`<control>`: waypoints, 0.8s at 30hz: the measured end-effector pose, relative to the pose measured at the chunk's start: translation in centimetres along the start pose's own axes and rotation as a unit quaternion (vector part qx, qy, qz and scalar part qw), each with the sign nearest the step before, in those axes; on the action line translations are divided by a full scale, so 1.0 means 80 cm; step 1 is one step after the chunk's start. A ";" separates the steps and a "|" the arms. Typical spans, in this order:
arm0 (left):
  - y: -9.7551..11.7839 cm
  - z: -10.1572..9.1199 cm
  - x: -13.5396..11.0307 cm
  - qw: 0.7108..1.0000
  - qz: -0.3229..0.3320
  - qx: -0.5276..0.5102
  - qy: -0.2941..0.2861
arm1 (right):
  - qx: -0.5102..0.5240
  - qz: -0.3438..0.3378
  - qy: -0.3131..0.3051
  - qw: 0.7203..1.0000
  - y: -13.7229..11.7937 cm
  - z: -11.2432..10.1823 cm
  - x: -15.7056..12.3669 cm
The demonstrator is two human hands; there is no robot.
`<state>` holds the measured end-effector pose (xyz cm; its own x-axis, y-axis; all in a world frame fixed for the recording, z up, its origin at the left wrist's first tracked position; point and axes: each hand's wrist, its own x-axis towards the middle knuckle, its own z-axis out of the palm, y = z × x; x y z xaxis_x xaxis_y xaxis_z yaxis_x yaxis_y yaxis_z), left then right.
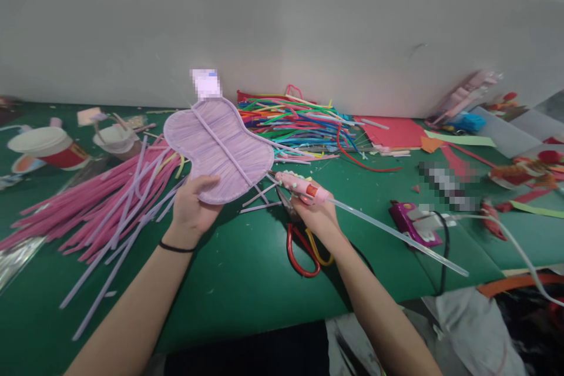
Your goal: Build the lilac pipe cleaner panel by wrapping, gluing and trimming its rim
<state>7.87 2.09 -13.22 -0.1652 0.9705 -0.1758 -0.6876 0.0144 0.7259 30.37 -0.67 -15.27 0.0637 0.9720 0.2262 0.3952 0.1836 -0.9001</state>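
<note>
My left hand (pixel 194 205) grips the lower left edge of a lilac, lobed panel (pixel 220 155) made of rows of pipe cleaners, held up above the table. One lilac pipe cleaner (pixel 224 150) runs slantwise across its face. In my right hand (pixel 315 211) is a pink hot glue gun (pixel 304 185), fingers wrapped round its handle. A long clear glue stick (pixel 400 235) sticks out of its back end. The gun's nozzle is close to the panel's right edge; whether it touches, I cannot tell. Below my right hand lie scissors (pixel 304 258) with red and yellow handles.
Pink and lilac pipe cleaners (pixel 101 200) spread over the green table at left, near a lidded paper cup (pixel 48 147). A multicoloured pile (pixel 299 126) lies behind. To the right are a purple power strip (pixel 412 223), cables and red sheets (pixel 392 132). A grey partition (pixel 282 29) closes the back.
</note>
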 end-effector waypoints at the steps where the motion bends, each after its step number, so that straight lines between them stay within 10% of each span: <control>1: 0.000 0.000 0.000 1.000 -0.002 0.000 -0.003 | -0.003 0.007 -0.002 1.000 0.000 0.000 0.000; 24: 0.001 0.002 -0.004 1.000 -0.003 0.016 -0.016 | -0.003 -0.016 0.033 0.999 0.005 -0.006 0.005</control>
<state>7.98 1.83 -13.04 -0.1388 0.9775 -0.1587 -0.6653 0.0267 0.7461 31.02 -0.25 -15.33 0.1123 0.9538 0.2788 0.4039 0.2126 -0.8897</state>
